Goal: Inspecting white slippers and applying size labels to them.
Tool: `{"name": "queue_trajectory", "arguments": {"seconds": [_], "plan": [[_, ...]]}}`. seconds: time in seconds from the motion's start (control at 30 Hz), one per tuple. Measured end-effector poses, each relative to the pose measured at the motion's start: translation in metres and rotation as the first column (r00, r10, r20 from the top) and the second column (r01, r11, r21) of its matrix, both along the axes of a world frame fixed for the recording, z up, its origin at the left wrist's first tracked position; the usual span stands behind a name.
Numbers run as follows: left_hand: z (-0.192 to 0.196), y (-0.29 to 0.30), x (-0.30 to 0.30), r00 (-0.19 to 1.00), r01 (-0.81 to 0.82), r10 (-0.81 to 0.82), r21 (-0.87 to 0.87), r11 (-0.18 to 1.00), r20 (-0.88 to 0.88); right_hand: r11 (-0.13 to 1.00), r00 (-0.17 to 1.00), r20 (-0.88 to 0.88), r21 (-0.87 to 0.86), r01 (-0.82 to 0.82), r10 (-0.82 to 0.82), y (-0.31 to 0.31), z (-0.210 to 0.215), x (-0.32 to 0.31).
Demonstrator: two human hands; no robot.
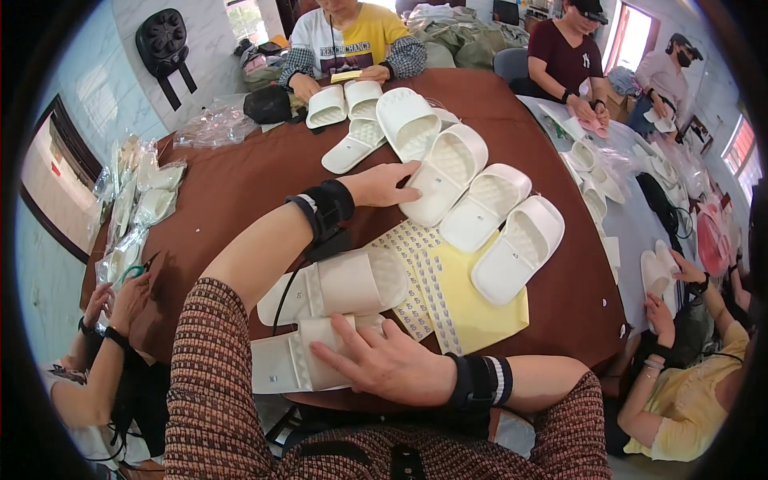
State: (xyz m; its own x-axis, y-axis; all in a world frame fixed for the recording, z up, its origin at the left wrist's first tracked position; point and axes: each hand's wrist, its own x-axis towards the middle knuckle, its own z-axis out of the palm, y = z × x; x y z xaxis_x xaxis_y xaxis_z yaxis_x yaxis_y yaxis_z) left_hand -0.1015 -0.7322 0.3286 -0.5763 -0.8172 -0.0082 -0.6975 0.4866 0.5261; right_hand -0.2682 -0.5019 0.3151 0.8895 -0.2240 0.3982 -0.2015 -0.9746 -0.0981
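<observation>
Yellow sheet (480,316) partly beneath white slippers (518,252), brown cloth (560,332) around

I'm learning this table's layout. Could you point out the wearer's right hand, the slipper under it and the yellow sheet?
Right hand (396,366): head view, back of the hand.
Slipper under it (279,360): head view, bare sole at its left end.
Yellow sheet (470,320): head view, plain surface near its lower edge.

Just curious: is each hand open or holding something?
Left hand: touching a white slide sandal, grip unclear.
Right hand: open, fingers spread over the nearest slide's strap.
</observation>
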Motion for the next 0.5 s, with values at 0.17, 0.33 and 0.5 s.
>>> {"name": "queue_trajectory", "arguments": {"seconds": [0.17, 0.33, 0.5], "plan": [[0.002, 0.01, 0.018, 0.99, 0.11, -0.129, -0.267, 0.958, -0.054, 1.0, 1.0, 0.012, -0.024, 0.008, -0.007, 0.003, 0.005, -0.001], [0.07, 0.069, 0.034, 0.991, -0.004, 0.018, -0.105, 0.995, 0.132, 0.999, 0.998, 0.064, -0.037, -0.025, 0.028, -0.009, 0.028, -0.017], [0.08, 0.16, 0.082, 0.997, -0.017, 0.038, -0.267, 0.963, 0.072, 0.982, 0.981, -0.05, -0.012, 0.186, -0.187, -0.088, 0.065, -0.064]]}}
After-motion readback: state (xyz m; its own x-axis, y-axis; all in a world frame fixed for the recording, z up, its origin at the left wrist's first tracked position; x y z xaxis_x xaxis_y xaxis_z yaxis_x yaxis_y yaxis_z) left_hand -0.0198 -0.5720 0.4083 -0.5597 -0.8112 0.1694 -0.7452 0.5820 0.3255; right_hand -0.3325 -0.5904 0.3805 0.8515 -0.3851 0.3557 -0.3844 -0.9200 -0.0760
